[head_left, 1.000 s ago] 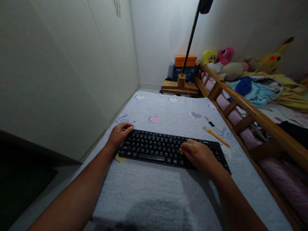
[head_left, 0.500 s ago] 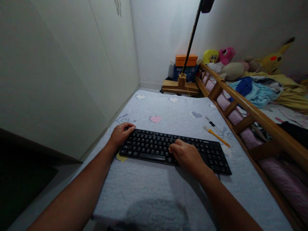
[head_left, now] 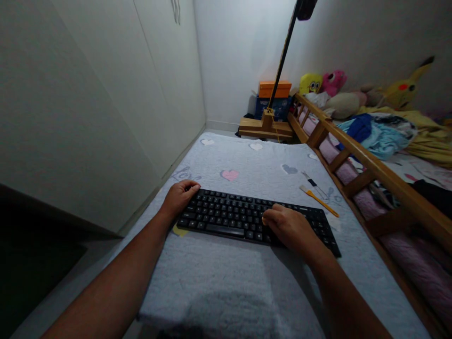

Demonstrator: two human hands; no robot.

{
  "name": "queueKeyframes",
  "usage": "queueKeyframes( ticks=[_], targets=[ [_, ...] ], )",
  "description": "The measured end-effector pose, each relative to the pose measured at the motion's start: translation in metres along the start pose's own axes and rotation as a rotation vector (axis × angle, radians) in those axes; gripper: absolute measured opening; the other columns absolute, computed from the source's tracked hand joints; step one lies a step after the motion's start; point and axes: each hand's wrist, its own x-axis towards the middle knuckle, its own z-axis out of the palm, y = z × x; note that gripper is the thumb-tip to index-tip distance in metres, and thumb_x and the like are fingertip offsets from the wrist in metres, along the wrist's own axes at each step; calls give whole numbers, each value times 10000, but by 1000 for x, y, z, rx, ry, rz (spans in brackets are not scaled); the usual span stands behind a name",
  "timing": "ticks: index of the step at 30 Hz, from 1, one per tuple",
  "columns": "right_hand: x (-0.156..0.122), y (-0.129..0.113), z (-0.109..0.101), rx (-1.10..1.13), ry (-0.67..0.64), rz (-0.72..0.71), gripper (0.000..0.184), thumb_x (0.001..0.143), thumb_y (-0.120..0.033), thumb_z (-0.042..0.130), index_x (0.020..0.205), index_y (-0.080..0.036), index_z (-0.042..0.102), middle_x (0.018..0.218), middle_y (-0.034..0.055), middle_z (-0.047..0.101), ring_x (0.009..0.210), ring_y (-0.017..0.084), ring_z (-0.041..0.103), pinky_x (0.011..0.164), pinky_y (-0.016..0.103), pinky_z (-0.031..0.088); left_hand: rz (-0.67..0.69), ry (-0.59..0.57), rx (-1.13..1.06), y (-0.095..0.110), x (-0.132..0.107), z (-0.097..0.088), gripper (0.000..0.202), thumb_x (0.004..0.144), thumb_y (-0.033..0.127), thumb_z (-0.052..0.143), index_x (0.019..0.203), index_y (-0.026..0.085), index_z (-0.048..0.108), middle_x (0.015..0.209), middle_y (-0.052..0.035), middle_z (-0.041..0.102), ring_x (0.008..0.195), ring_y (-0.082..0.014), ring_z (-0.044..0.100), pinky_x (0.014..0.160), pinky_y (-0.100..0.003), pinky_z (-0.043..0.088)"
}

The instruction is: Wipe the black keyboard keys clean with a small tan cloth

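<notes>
A black keyboard [head_left: 226, 216] lies at a slight slant on the pale blue cloth. At its upper left corner my left hand [head_left: 181, 197] grips the edge, thumb along the top and fingers mostly out of sight. My right hand [head_left: 287, 223] is closed over the keys left of the number pad, fingers bent down. A small pale bit shows at its fingertips, too hidden to name. Beyond the keyboard's right end lie a yellow-handled brush [head_left: 319, 200] and a thin tool with a black middle [head_left: 312, 182].
The heart-patterned cloth [head_left: 226, 268] covers the table under the keyboard. A wooden bed rail [head_left: 381, 167] runs along the right, with plush toys and bedding behind it. White cabinet doors [head_left: 116, 94] stand at the left. A pole on a wooden base [head_left: 266, 125] stands at the back.
My right hand has slid right across the keys, from the middle toward the number pad. My left hand stays on the keyboard's left corner, and the keyboard lies much as before.
</notes>
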Motion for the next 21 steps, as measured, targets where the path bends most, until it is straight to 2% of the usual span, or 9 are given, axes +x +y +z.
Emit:
queueKeyframes(
  ticks=[5,8,13,17,21],
  targets=[
    [15,-25,1,58,46,-106,223,991,-291,528,935,-216,730,918,24,654,766,130,592,668,249,329,-26,7,-1,2,0,0,365,779,515,573,825,186,725,837,-41,726,814,-232,635,813,-346,478],
    [28,-48,2,57,23,-168,240,999,-302,515,934,-212,728,926,26,656,745,125,583,655,252,329,-30,18,5,1,1,1,367,785,512,559,816,186,724,813,-34,719,810,-231,632,795,-336,474],
    [48,-77,10,67,49,-215,254,1008,-321,494,982,-222,726,967,29,666,769,136,603,661,253,352,-18,16,-2,-1,2,2,370,798,516,544,809,186,712,798,-29,711,804,-229,632,772,-327,466],
    [57,-86,19,18,52,-213,273,1012,-325,466,1002,-229,721,984,37,672,778,154,620,660,260,374,-9,15,-16,-1,2,3,370,797,515,553,842,184,711,839,-33,721,827,-228,639,792,-326,470],
    [55,-83,23,-24,22,-194,276,1009,-310,456,1007,-231,721,980,43,680,770,164,626,661,262,389,-7,10,-18,1,1,3,349,797,503,563,835,188,710,838,-30,726,809,-222,636,802,-330,478]
  ],
)
